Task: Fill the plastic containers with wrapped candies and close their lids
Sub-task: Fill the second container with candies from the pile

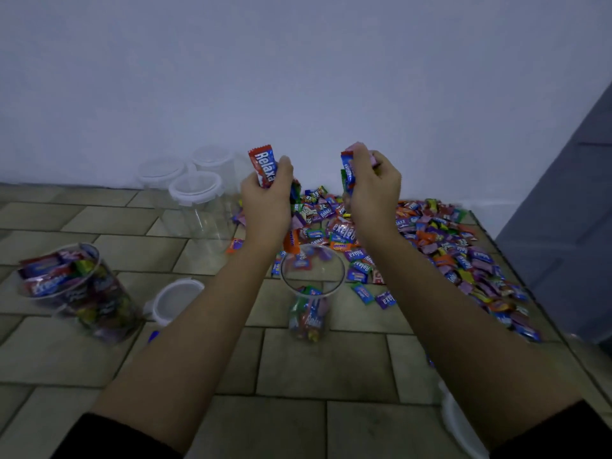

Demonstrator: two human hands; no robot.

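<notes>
Clearly mid-fill: the left hand (pixel 266 200) has its grip curled round a small bunch of wrapped candies, a red-and-blue Relaxa candy (pixel 263 165) sticking up above the thumb, and the right hand (pixel 374 190) is closed the same way on a handful of mixed candies (pixel 347 173). Both hands are raised above the far part of the candy pile (pixel 447 246), which spreads across the tiled floor (pixel 331 366) toward the right. Nearer the person, between the forearms, an open clear container (pixel 339 279) stands upright with only a shallow layer of candies at its bottom, so most of its filling is, by my judgement, yet to come. To the left, a filled container (pixel 96 260) is packed to its rim and appears to carry no lid; a loose white lid (pixel 174 301) lies on the floor just beside it, so that closing looks undone. Farther back by the wall (pixel 298 77), three empty containers (pixel 197 200) stand close together with lids set on top, untouched by candy. A white curved piece (pixel 458 422) at the lower right may be another lid, though too little shows. The wrappers look glossy, light and slippery, in purple, blue, orange and green.
</notes>
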